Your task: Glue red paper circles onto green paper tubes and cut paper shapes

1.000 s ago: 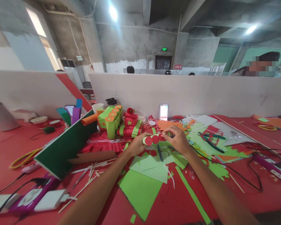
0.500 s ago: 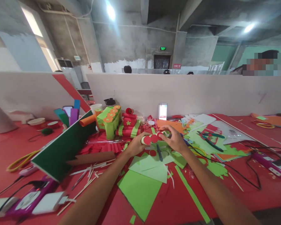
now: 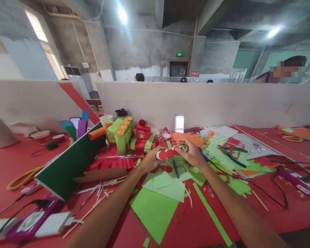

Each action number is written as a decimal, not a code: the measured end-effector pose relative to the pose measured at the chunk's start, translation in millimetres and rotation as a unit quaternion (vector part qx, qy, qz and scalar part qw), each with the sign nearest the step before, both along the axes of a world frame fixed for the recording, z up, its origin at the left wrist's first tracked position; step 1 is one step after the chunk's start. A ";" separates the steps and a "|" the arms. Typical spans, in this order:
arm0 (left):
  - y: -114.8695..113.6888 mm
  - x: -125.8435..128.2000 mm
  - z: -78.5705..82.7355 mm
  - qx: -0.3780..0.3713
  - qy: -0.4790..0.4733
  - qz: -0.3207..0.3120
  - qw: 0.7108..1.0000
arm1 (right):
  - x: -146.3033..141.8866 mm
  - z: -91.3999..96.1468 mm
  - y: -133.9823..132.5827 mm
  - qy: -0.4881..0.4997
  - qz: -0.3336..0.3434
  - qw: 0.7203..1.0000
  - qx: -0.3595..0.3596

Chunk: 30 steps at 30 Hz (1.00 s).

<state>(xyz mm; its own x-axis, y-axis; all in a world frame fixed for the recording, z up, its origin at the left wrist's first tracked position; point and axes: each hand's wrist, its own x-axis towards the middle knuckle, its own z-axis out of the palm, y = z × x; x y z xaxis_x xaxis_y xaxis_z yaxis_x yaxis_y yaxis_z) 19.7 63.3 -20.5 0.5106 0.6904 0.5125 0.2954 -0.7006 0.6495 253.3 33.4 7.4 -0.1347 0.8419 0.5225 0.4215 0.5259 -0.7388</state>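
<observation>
Both my hands hold a light green paper roll with red discs (image 3: 167,153) just above the red table (image 3: 20,165). My left hand (image 3: 149,161) is closed round its left end. My right hand (image 3: 191,154) is closed on its right end, fingers pinched at the top. Below the roll lie a loose red disc (image 3: 168,168), a dark pen-like tool (image 3: 176,168) and green paper sheets (image 3: 155,206).
A green-and-orange paper model (image 3: 122,132) and red rolls (image 3: 143,137) stand behind. A dark green board (image 3: 69,163) leans at left, sticks (image 3: 98,193) beside it. Scissors (image 3: 232,153), cables (image 3: 279,182) and a purple power strip (image 3: 297,177) lie right. A white partition (image 3: 209,103) backs the table.
My right hand's fingers have shifted slightly on the roll's right end. The view has drifted a little. The roll stays in both hands.
</observation>
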 end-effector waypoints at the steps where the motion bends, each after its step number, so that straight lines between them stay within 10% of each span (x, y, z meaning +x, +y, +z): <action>1: 0.1 0.0 -0.2 0.001 0.001 0.000 1.000 | 0.0 0.1 0.0 -0.001 -0.001 1.000 -0.001; 30: -0.2 -0.9 0.0 -0.016 -0.013 0.006 1.000 | 7.0 6.6 -5.3 -0.046 0.036 0.998 -0.014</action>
<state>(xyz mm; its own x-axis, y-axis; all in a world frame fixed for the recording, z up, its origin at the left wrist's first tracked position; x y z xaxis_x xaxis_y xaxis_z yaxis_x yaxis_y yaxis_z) 18.8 63.1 -20.6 0.4890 0.7120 0.5038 0.2859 -0.6766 0.6786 260.3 28.1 14.0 -0.2423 0.8421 0.4817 0.4505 0.5374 -0.7129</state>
